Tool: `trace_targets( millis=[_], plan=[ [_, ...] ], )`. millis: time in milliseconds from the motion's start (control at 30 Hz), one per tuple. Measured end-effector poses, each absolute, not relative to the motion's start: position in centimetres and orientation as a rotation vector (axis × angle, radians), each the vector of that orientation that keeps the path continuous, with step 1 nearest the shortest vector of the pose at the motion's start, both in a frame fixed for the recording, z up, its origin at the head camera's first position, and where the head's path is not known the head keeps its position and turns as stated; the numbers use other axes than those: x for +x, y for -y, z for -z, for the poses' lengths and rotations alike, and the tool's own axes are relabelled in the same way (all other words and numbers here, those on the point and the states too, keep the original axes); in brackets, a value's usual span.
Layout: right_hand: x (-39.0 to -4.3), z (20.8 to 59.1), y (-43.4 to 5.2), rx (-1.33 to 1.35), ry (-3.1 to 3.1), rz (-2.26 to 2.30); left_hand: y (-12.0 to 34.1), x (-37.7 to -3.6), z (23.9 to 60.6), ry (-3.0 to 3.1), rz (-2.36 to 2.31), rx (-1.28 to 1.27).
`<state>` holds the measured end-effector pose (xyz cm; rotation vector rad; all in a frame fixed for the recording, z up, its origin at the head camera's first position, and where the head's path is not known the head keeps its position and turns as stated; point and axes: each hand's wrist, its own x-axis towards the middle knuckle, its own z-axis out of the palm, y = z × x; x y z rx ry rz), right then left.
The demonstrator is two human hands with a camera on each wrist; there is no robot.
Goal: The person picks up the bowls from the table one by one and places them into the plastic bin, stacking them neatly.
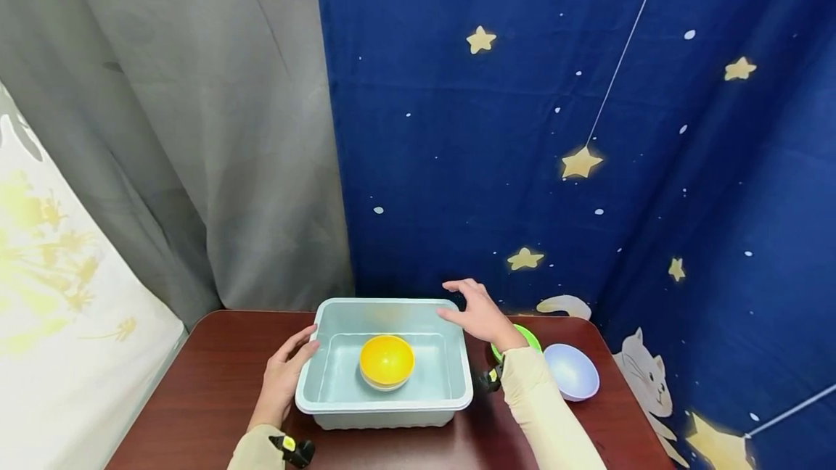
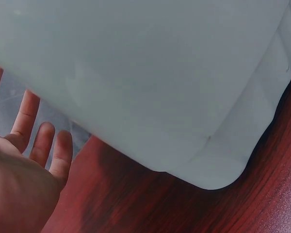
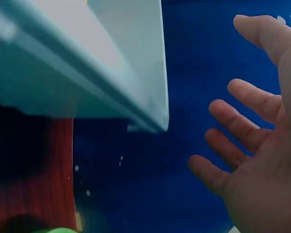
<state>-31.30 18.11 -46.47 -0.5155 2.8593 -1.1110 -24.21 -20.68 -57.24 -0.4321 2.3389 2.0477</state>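
A pale blue-green plastic basin point(image 1: 384, 407) stands on the table. Inside it sits a yellow bowl point(image 1: 387, 360), with a whitish edge showing beneath. My left hand point(image 1: 282, 379) is at the basin's left rim, thumb by the edge. The left wrist view shows its fingers point(image 2: 62, 155) loosely extended beside the basin's wall point(image 2: 136, 87); whether they press on it I cannot tell. My right hand point(image 1: 485, 318) hovers at the far right corner, fingers spread and holding nothing. In the right wrist view a gap separates its fingers point(image 3: 240, 124) from the basin's corner.
To the right of the basin, a green bowl point(image 1: 530, 338) is partly hidden by the right forearm. A lavender bowl point(image 1: 572, 372) stands beside it, near the right edge of the dark red wooden table point(image 1: 222, 376). Grey and star-patterned blue curtains point(image 1: 444, 165) hang behind.
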Motion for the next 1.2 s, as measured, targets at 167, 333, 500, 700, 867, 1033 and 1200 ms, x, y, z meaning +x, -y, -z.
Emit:
trace_targets(
  millis=[167, 333, 500, 700, 867, 1033, 1200],
  plan=[
    [-31.4, 46.8, -20.2, -0.403, -2.912, 1.126, 20.7, -24.3, 57.1, -2.341, -2.042, -0.436],
    [-31.3, 47.2, -22.2, -0.312, -2.905, 1.132, 20.8, -24.7, 57.1, -2.336, -2.044, -0.429],
    [-31.2, 47.8, -23.8, -0.258, -2.905, 1.11, 21.0, -25.1, 57.0, -2.341, -2.033, -0.432],
    [-30.3, 49.1, -25.2, -0.128, -2.913, 1.079, 21.3, -25.2, 57.2, -2.35, -2.026, -0.425],
    [-29.7, 50.3, -26.4, -0.05, -2.926, 1.022, 21.1, -25.3, 57.3, -2.336, -2.051, -0.423],
    [-29.5, 51.4, -27.1, -0.02, -2.937, 0.985, 21.0, -25.3, 57.2, -2.325, -2.063, -0.42],
    [-29.4, 52.5, -27.4, -0.001, -2.95, 0.972, 21.2, -25.0, 57.1, -2.322, -2.051, -0.41]
  ],
)
